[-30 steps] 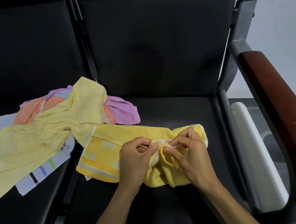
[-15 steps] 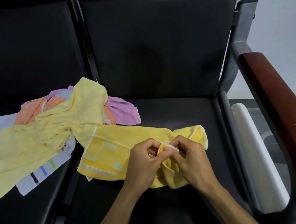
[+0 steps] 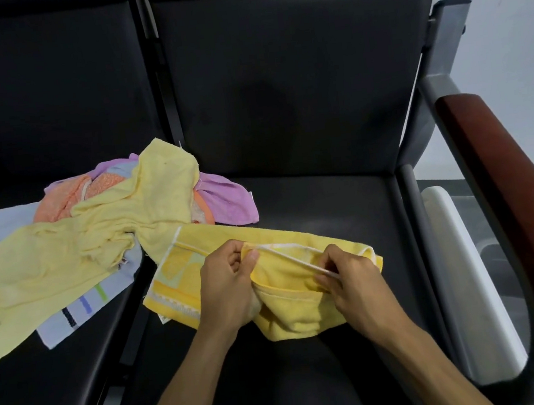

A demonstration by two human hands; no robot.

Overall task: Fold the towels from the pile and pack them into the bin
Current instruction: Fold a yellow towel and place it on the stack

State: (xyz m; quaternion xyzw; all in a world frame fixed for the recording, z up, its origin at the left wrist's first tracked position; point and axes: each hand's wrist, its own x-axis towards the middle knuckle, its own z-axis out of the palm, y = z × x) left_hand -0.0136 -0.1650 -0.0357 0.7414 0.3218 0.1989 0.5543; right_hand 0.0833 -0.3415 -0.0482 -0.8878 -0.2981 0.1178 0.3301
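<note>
A bright yellow towel with a white-trimmed edge lies crumpled on the black seat in front of me. My left hand pinches its white hem near the middle. My right hand pinches the same hem further right, so the edge is stretched taut between them. The pile of towels sits to the left across two seats: a pale yellow one on top, with orange, purple and a white striped one beneath. The bin, white-rimmed and grey, stands on the floor at the right, beyond the seat.
The black seat has a tall backrest behind. A dark red wooden armrest on a metal frame runs along the right side, between the seat and the bin. A gap separates the two seats.
My hands have moved apart along the white hem, pulling it straight. Before, they were close together, picking at the bunched edge.
</note>
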